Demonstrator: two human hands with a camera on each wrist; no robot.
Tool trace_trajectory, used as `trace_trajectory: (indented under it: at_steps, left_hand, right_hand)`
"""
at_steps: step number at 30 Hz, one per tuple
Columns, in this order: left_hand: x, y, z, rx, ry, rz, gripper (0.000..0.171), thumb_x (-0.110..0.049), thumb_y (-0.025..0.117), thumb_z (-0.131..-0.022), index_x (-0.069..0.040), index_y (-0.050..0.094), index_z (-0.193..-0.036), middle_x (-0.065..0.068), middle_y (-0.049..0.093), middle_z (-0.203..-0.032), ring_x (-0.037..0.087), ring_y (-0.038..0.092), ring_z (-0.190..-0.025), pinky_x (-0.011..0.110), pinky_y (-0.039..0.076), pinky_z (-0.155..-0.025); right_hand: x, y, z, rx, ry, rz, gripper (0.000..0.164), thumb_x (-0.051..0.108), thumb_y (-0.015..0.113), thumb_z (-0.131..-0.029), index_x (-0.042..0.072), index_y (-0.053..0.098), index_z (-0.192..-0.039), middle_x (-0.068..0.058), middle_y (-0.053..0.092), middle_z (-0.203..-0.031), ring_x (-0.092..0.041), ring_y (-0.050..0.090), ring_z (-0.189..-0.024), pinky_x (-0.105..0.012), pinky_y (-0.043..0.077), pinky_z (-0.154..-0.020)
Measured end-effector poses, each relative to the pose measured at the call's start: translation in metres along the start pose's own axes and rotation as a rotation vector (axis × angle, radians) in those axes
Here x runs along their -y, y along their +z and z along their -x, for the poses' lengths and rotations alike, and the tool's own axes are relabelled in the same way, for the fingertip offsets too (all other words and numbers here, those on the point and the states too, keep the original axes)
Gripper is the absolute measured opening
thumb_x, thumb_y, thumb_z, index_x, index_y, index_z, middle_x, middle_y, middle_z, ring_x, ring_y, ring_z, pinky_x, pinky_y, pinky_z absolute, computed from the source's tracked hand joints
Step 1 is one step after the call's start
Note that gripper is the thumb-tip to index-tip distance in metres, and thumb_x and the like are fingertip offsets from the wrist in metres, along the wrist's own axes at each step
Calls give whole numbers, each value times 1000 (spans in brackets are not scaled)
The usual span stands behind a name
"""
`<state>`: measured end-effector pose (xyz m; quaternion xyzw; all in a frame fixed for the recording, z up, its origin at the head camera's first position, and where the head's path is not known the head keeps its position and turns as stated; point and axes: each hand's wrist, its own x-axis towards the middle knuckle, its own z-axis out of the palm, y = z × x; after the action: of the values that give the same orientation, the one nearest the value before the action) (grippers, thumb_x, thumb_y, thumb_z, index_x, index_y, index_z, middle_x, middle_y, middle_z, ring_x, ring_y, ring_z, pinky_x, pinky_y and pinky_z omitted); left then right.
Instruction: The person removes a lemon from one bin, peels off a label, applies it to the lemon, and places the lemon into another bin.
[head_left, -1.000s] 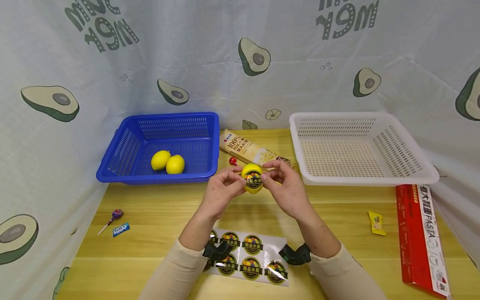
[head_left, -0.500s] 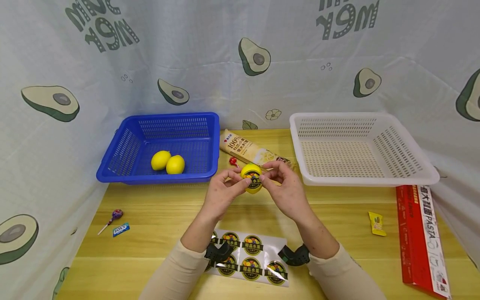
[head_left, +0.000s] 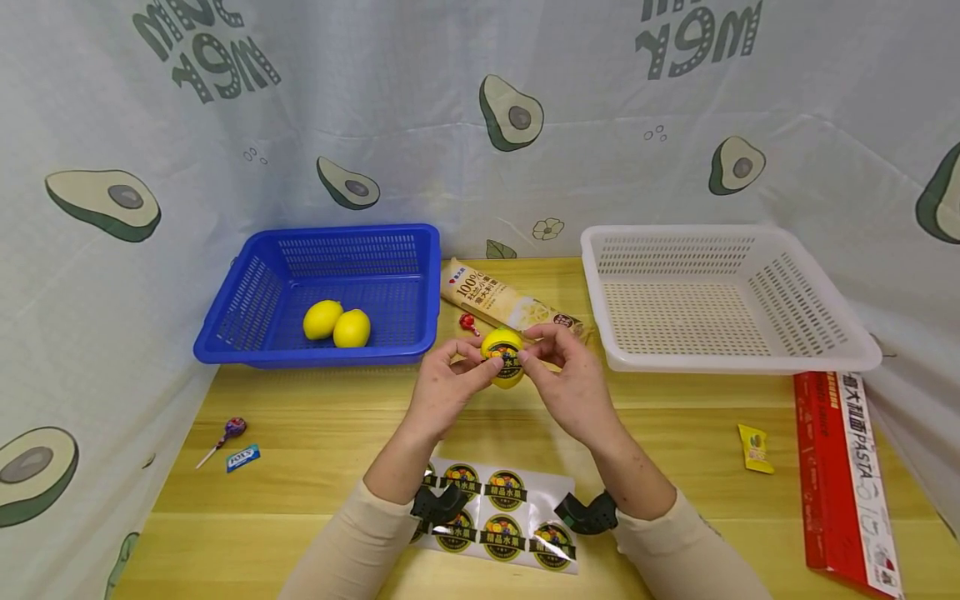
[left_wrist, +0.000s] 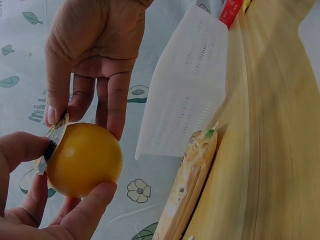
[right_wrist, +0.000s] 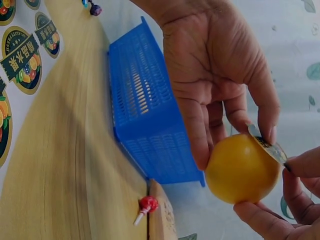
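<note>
Above the middle of the table, both hands hold a lemon (head_left: 500,335) between them. A round black fruit sticker (head_left: 509,362) covers its near side; in the left wrist view the sticker's edges stand off the lemon's skin (left_wrist: 90,160). My left hand (head_left: 444,385) grips the lemon from the left, its thumb pressing on the sticker. From the right, my right hand (head_left: 573,390) pinches the sticker's edge with thumb and finger, other fingers against the lemon. On the table under the wrists lies a sheet of stickers (head_left: 534,493), partly hidden by the left forearm.
A blue basket (head_left: 322,360) at back left holds two lemons (head_left: 337,323). The white basket (head_left: 738,363) stands back right, a pasta bag (head_left: 510,300) and red lollipop (head_left: 468,322) between them. Left lie a purple lollipop (head_left: 235,427) and blue candy (head_left: 243,457); right, a yellow candy (head_left: 755,448) and red pasta box (head_left: 825,475).
My left thumb has slid rightward from the sticker's left edge onto its face. The right hand has barely moved, and the lemon stays in about the same place.
</note>
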<state>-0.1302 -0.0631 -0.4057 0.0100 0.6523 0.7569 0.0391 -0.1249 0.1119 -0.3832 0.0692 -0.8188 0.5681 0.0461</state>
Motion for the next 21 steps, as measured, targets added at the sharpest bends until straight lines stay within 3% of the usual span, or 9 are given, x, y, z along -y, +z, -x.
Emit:
trace_trajectory:
  at_steps: [5,11,17,21]
  left_hand:
    - [-1,1,1,7,-9,31,35,2,74,-87,0,49,-111,20,55,-133,34,68,-117,29,61,-83]
    - [0,1,0,43,-26,0,57,-1,72,-87,5,49,-140,24,57,-138,32,66,-119,28,60,-86]
    - [1,0,0,81,-36,-64,57,-8,70,-93,6,50,-144,28,62,-136,36,65,-122,33,60,-93]
    - [1,1,1,65,-47,-42,56,-7,70,-93,7,49,-144,28,61,-135,35,66,-120,31,60,-91]
  right_hand:
    - [-1,1,1,-7,-1,14,25,4,68,-96,2,63,-121,-15,65,-95,-22,66,-90,-19,53,-73]
    - [-1,0,1,-4,15,10,26,5,68,-97,2,62,-123,-15,65,-96,-23,66,-90,-19,54,-71]
    - [0,-1,1,-5,11,11,27,5,68,-97,3,63,-123,-16,65,-97,-24,66,-90,-20,53,-70]
    - [0,0,1,-11,17,7,32,12,70,-97,6,60,-127,-16,64,-107,-29,69,-102,-26,58,-77]
